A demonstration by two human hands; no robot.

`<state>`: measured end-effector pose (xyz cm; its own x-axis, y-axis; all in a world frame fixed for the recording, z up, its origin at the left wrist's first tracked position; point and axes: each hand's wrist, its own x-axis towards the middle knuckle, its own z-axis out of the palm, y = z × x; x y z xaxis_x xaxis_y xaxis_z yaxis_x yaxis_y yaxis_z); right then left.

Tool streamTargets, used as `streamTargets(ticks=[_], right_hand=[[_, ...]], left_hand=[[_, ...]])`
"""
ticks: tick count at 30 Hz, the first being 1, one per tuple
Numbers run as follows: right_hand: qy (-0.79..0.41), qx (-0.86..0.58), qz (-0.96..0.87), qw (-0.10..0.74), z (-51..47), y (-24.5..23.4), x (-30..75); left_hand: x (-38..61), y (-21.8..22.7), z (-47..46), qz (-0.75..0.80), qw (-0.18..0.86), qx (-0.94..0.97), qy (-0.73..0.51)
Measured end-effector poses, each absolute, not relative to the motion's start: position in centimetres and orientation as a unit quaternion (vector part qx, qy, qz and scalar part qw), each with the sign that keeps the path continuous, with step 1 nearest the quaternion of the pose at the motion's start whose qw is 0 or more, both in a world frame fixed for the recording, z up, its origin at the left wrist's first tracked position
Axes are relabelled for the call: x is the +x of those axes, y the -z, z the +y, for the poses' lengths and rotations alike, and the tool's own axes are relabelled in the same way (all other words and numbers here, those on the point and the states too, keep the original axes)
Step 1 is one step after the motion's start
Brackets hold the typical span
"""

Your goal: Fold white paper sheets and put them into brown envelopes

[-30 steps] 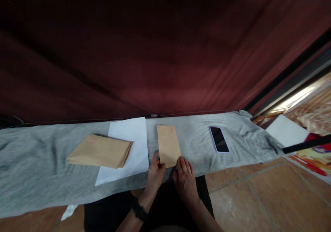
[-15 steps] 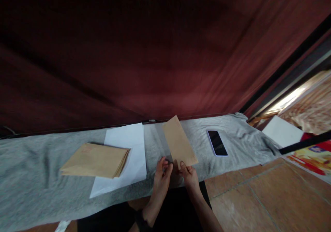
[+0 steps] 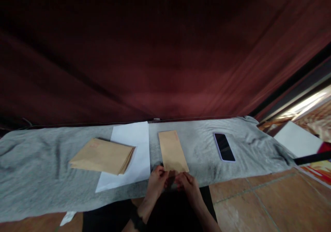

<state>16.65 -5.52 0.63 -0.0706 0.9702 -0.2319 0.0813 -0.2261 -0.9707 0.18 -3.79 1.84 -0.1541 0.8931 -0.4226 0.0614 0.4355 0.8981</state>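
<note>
A brown paper envelope [image 3: 173, 151] lies lengthwise away from me on the grey cloth, its near edge at my fingers. My left hand [image 3: 156, 182] pinches the near left corner, and my right hand [image 3: 190, 187] has its fingers closed on the near right edge. To the left, a stack of brown envelopes [image 3: 103, 156] rests partly on white paper sheets [image 3: 138, 156]. Over on the right is a dark-screened phone [image 3: 224, 147] in a pale purple case. What lies between my fingertips at the near edge is in shadow.
Grey cloth [image 3: 199, 135] covers the long narrow surface before me. Behind it hangs a dark red curtain [image 3: 168, 69]. Tiled floor [image 3: 245, 204] shows at the lower right. A white box or board [image 3: 298, 138] and a dark bar [image 3: 310, 158] stand beyond the right end.
The envelope has turned straighter and come down flatter on the cloth. My left hand has moved onto its near left corner, having been apart from it. The view has shifted slightly.
</note>
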Motion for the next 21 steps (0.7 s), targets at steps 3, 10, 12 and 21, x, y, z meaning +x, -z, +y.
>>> streamTargets(ticks=[3,10,12,21], right_hand=[[-0.293,-0.547,-0.698,0.359,-6.4,-0.7,18.4],[-0.015,-0.470,-0.858,0.204,-6.4,0.7,19.4],[-0.016,-0.474,-0.858,0.200,-6.4,1.0,19.3],[-0.009,-0.476,-0.861,0.178,-6.4,1.1,19.3]], left_hand=[[0.0,-2.1,-4.3,0.675,0.532,0.368,-0.354],[-0.9,-2.7,-4.8,0.735,0.254,0.575,-0.253],[-0.5,-2.9,-3.3,0.671,0.191,0.666,-0.263],[0.1,-0.7,9.7,0.553,0.049,0.814,-0.168]])
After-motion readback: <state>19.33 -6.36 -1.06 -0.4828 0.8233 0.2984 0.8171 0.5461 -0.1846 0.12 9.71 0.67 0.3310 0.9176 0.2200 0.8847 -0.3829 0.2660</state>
